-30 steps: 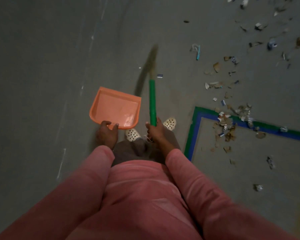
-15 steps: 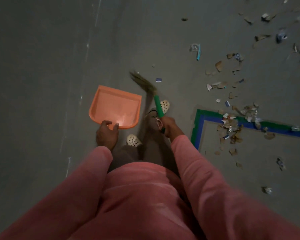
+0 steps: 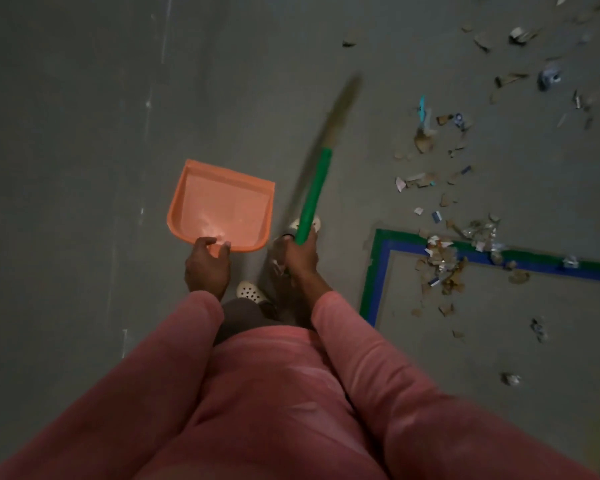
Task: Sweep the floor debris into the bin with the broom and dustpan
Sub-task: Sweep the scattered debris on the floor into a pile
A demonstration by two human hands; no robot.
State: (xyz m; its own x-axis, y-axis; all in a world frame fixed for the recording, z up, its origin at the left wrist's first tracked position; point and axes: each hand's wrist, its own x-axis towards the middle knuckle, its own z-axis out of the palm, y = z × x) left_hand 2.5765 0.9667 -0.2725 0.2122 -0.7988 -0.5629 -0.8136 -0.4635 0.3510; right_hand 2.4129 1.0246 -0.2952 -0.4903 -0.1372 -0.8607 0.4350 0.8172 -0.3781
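Grey floor (image 3: 84, 168); broom (image 3: 314, 195) now perhaps farther from dustpan (image 3: 219, 206)

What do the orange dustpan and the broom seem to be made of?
The dustpan is probably moulded plastic, smooth and faintly glossy: even orange colour, rounded rim, light sheen. The broom has a shiny green, plastic-looking handle; its head seems tan, straw-like fibre, though blur leaves that open.

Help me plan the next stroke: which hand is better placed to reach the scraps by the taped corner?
Right, most likely. The right hand grips the green broom on the side where the scraps lie; the left hand holds the orange dustpan, on the far side from them.
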